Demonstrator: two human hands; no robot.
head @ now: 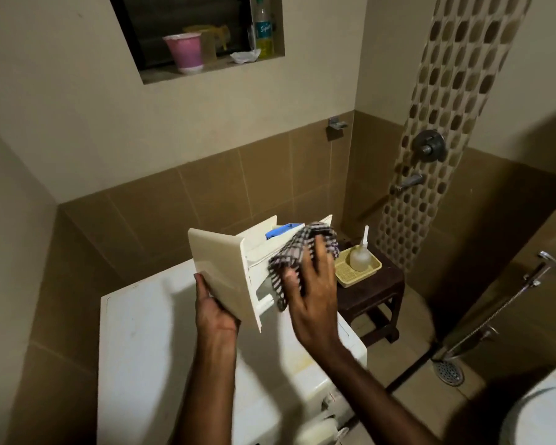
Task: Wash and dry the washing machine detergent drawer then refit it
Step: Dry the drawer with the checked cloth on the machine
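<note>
The white detergent drawer (220, 268) is held up on its side above the washing machine (148, 332), front panel toward me, a blue insert (281, 232) showing at its far end. My left hand (211, 308) grips the lower edge of the front panel. My right hand (312, 293) presses a checked cloth (294, 255) against the drawer's open side. The machine's empty drawer slot (333, 409) shows at the lower front.
A dark wooden stool (376, 300) stands right of the machine with a yellow tray (371, 271) and a small bottle (360, 255). A wall niche (203, 36) holds a pink cup and a bottle. Taps, a hand sprayer (527, 281), a floor drain and a toilet lie to the right.
</note>
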